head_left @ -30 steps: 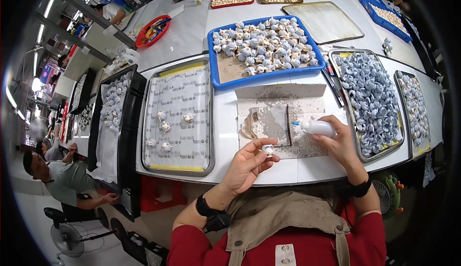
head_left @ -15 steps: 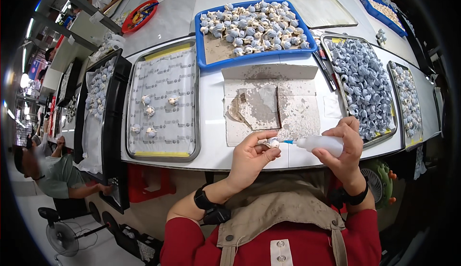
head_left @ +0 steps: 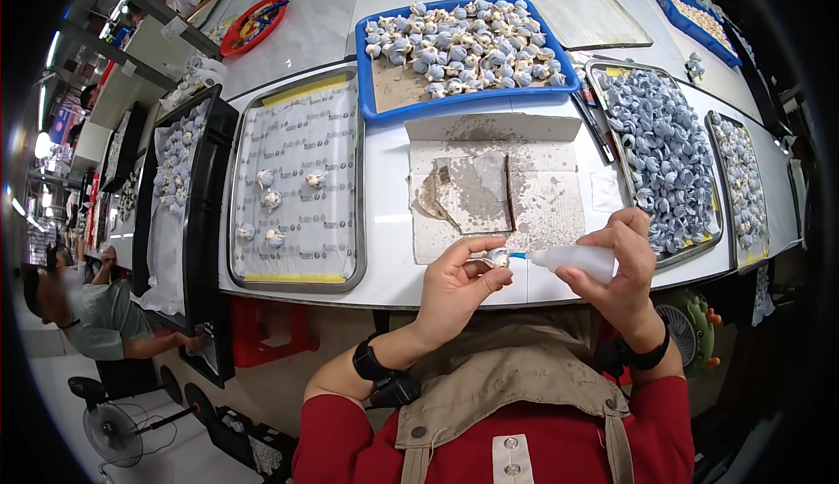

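Note:
Between thumb and fingers, my left hand (head_left: 459,287) pinches a small figurine (head_left: 499,257) in white and pale blue. My right hand (head_left: 622,270) is wrapped round a translucent white squeeze bottle (head_left: 577,262), tilted almost level. Its thin blue nozzle (head_left: 518,255) points left and meets the figurine or comes very close; I cannot tell whether they touch. Beyond my hands lies a stained cardboard sheet (head_left: 551,195) with a smaller stained piece on it. A metal tray (head_left: 297,143) to the left, lined with printed paper, bears several similar figurines (head_left: 273,200).
Many figurines fill a blue tray (head_left: 371,90) at the back. Blue-grey curved pieces (head_left: 655,152) crowd a tray on the right, beside another tray of small parts (head_left: 743,178). A black crate (head_left: 205,187) and a co-worker (head_left: 96,309) are at left. A red basket (head_left: 253,25) stands farther back.
My right hand has shifted slightly left with the bottle, bringing the nozzle nearer the figurine. My left hand keeps its pinch almost in place.

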Available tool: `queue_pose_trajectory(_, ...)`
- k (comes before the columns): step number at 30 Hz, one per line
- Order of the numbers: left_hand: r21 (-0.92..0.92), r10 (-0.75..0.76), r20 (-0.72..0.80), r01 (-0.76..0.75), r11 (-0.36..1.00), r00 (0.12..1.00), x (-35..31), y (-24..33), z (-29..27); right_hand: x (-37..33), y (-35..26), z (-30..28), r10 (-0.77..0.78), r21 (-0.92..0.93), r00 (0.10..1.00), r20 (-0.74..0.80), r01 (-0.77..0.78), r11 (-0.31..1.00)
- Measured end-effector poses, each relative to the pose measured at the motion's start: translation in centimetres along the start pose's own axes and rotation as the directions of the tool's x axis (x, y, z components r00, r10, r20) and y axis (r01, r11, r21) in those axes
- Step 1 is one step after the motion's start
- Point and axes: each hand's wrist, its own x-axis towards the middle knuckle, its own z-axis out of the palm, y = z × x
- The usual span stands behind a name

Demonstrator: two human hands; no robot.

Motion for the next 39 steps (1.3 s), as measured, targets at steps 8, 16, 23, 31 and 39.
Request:
queue_pose_trajectory(8,-0.003,-0.027,-0.037,0.027,1.0,0.999,0.1,0.0,-0.3,-0.3,0.4,-0.2,0.054,0.017,0.998,-0.015,-0.054,0.998)
queue_pose_trajectory(16,-0.037,-0.022,-0.033,0.021,0.999,0.999,0.2,-0.2,-0.2,0.1,0.2,-0.3,0.032,0.005,0.999,-0.012,-0.032,0.999)
queue_pose_trajectory(23,-0.028,-0.024,-0.04,0.023,0.999,0.999,0.1,-0.3,-0.7,0.2,0.3,0.0,0.044,0.025,0.999,0.005,-0.044,0.999)
queue_pose_trajectory(31,-0.09,-0.004,-0.01,0.003,0.996,1.0,0.5,0.4,-0.7,0.1,4.0,3.5,0.392,0.139,0.92,0.026,-0.391,0.91)
queue_pose_trajectory(39,-0.038,0.113,0.052,-0.111,0.993,0.992,1.1,0.9,-0.3,0.2,8.1,0.8,0.244,-0.212,0.965,-0.093,-0.258,0.943)
